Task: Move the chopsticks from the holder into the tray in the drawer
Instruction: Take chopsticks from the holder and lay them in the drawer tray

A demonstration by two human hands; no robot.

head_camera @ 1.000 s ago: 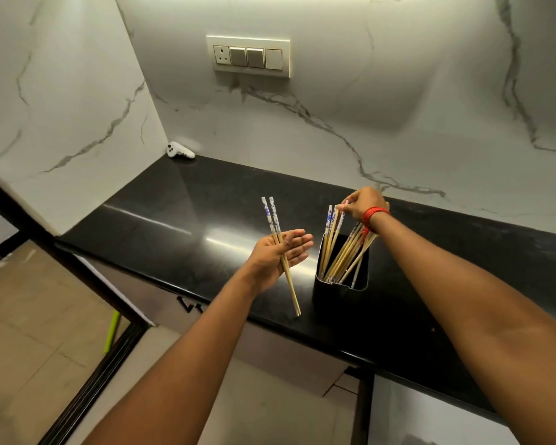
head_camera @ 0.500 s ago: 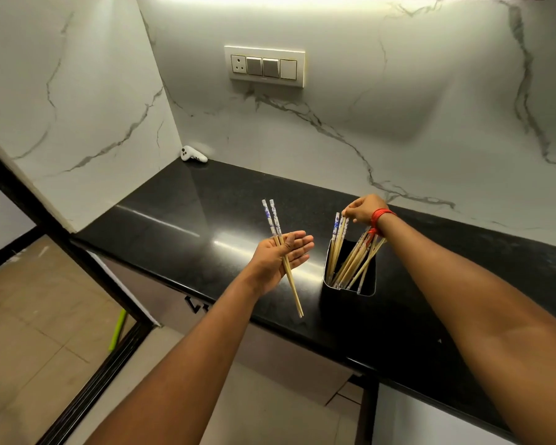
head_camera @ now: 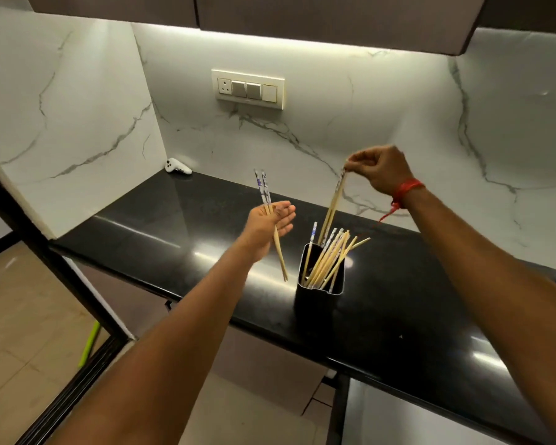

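A black square holder (head_camera: 315, 301) stands on the black countertop (head_camera: 180, 220) with several wooden chopsticks (head_camera: 329, 261) leaning in it. My right hand (head_camera: 379, 168), with a red thread at the wrist, pinches the tops of two chopsticks (head_camera: 334, 203) lifted almost out of the holder, their tips still near its rim. My left hand (head_camera: 272, 226) is palm up to the left of the holder and holds a pair of chopsticks (head_camera: 268, 213) with blue-patterned ends. No drawer or tray is in view.
A white controller (head_camera: 178, 167) lies in the back left corner of the counter. A switch panel (head_camera: 247, 89) sits on the marble wall, under dark upper cabinets (head_camera: 318, 17). A black frame (head_camera: 45, 261) borders the counter's left side, with tiled floor below.
My right hand has risen from the holder's top, pulling two chopsticks up and out. My left hand kept its pair and stayed in place. The view tilted upward.
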